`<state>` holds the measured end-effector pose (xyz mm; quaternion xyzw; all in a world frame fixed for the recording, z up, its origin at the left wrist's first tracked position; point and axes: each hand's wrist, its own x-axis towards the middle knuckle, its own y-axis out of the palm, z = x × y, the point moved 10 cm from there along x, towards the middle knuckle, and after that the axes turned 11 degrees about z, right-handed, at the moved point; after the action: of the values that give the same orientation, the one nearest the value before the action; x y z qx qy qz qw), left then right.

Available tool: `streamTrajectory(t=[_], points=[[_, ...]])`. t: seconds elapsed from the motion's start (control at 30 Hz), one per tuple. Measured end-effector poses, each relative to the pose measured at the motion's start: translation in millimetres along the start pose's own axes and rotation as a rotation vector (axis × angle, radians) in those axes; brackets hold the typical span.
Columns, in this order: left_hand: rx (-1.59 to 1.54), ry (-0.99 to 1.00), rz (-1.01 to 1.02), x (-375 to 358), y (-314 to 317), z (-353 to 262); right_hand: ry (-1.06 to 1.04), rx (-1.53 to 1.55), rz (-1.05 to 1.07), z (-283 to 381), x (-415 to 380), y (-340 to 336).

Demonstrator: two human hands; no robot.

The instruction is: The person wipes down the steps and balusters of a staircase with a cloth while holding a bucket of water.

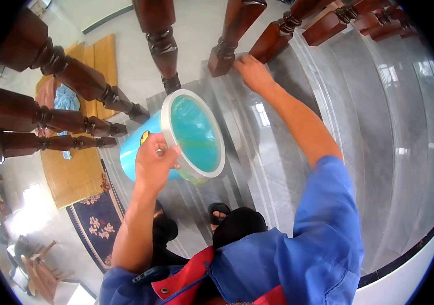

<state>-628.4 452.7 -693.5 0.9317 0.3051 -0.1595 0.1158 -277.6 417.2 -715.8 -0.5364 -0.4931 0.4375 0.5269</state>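
The left hand (pixel 155 160) gripped the white rim of a turquoise plastic bucket (pixel 176 140), its fingers (pixel 168 151) curled over the edge and pinching it from the near side. The bucket hung tilted, mouth turned toward the camera, above the grey marble stairs (pixel 278 137). The right hand (pixel 252 71) reached out to the foot of a turned wooden baluster (pixel 232 40), fingers pressed against the step right beside its square base; whether they held a cloth could not be told.

The grip looked risky: only the rim was held, so the bucket's weight hung below the fingers, and a slip would probably have sent it tumbling down the polished steps. If it carried water, the tilt could have spilled it and made the glossy stone slick under the sandalled feet (pixel 219 211). Leaning that far forward with both arms busy also left nothing to hold onto if balance was lost.
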Motion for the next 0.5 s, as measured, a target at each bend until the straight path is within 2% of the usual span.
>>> streamTrajectory(t=[0.13,0.2,0.23,0.27,0.33,0.4,0.5], points=[[0.103,-0.011,0.026,8.7,9.1,-6.6,0.124,-0.179,-0.005,-14.0,49.5,13.9],[0.130,-0.034,0.055,10.9,15.4,-6.3,0.194,-0.359,0.376,-18.7,61.0,46.7],[0.130,-0.040,0.067,10.5,19.5,-5.3,0.088,-0.574,0.168,-4.1,49.7,38.4],[0.109,-0.027,0.050,9.7,19.2,-6.5,0.097,-0.573,0.178,-4.9,40.4,44.5],[0.078,-0.010,0.040,10.3,22.9,-6.6,0.072,-0.335,0.192,-0.7,18.6,44.8],[0.112,-0.007,0.049,11.4,20.7,-5.3,0.020,-0.259,0.111,17.3,-29.3,34.5],[0.127,-0.012,0.055,10.0,19.8,-9.7,0.055,-0.164,0.114,15.5,-80.7,12.8]])
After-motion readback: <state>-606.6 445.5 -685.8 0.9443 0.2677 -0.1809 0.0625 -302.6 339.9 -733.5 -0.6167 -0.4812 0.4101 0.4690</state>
